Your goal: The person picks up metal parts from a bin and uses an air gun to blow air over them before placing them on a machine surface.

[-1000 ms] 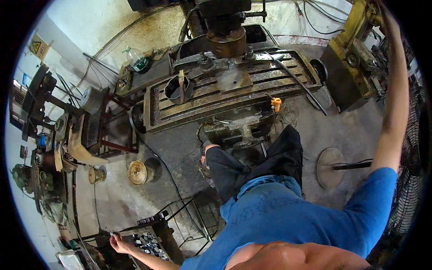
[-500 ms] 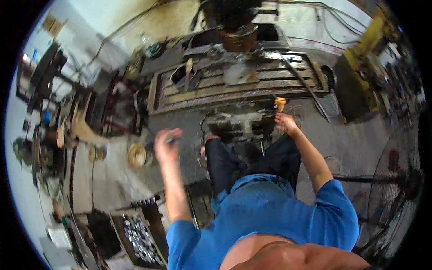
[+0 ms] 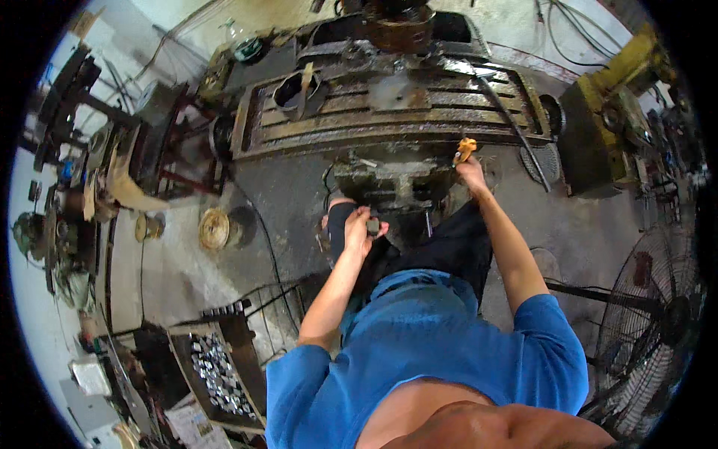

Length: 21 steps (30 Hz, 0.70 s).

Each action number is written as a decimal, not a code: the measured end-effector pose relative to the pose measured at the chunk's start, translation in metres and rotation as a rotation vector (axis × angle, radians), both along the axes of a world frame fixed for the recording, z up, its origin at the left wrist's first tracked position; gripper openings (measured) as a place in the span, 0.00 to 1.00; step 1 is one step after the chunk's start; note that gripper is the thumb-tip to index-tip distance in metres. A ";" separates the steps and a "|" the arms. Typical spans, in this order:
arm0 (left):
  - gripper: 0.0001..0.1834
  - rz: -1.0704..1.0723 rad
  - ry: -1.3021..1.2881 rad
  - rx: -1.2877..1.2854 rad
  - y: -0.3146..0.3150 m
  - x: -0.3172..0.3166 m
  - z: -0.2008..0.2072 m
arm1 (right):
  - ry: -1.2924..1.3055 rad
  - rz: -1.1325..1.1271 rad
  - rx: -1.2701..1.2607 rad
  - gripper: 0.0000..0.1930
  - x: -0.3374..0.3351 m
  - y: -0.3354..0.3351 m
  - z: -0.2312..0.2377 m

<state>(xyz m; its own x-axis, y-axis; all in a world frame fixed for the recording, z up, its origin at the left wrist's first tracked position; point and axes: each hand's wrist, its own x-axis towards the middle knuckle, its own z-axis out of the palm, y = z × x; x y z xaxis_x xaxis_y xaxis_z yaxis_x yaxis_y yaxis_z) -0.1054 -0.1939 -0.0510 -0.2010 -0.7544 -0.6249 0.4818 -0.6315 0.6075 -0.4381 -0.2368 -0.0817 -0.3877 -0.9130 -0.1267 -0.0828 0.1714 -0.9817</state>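
Note:
My left hand point(image 3: 359, 233) is closed around a small, dull grey metal block point(image 3: 372, 225) in front of my lap, just below the near side of the machine. In my right hand point(image 3: 471, 174) is an orange air blow gun point(image 3: 464, 151), its tip pointing up toward the front edge of the slotted machine table point(image 3: 329, 141). The two hands are apart, and the blow gun is not touching the block. Fingers cover part of the block and the gun's handle.
A dark pot with a brush point(image 3: 304, 91) stands on the table's left part, and a long bar point(image 3: 512, 127) leans across its right end. A tray of shiny metal pieces point(image 3: 221, 374) lies lower left. A fan point(image 3: 651, 322) stands at right, a round can point(image 3: 215, 228) at left.
My left hand has swung right from over the floor to in front of my lap, and the block in it now shows. My right hand still holds the blow gun, now more tilted.

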 end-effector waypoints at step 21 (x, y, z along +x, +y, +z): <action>0.20 -0.223 -0.106 -0.566 -0.028 0.020 0.077 | 1.458 0.458 0.218 0.14 0.056 -0.020 0.230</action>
<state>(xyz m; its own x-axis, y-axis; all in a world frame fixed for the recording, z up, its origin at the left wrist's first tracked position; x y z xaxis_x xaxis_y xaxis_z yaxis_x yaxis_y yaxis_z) -0.0854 -0.2222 0.0257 -0.3511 -0.9216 -0.1653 0.2937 -0.2760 0.9152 -0.3824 -0.2567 0.1485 0.0094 -0.9991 -0.0419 -0.9993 -0.0108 0.0354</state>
